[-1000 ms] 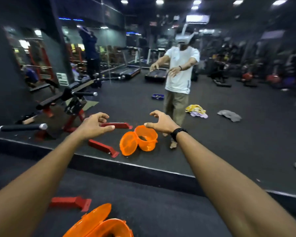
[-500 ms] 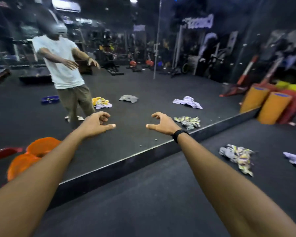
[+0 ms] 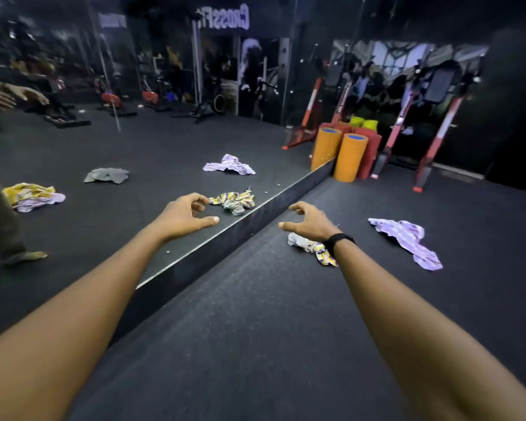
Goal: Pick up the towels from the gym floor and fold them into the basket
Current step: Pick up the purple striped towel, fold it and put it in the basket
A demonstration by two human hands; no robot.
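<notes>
from the head view i see my left hand (image 3: 184,215) stretched out with fingers (image 3: 199,202) curled loosely apart from the thumb, gripping nothing. my right hand (image 3: 308,221) is out the same way, fingers half spread and empty, a black wristband (image 3: 337,242) behind it. the striped towel (image 3: 312,249) lies crumpled on the dark gym floor (image 3: 271,329), partly hidden under my right fingers and wrist; whether they touch it i cannot tell. the lilac towel (image 3: 407,240) sits further out, right of those fingers. beyond my left fingertips runs the wall mirror (image 3: 134,147), reflecting more towels. orange foam rollers (image 3: 349,158) stand far ahead of my right fingers.
</notes>
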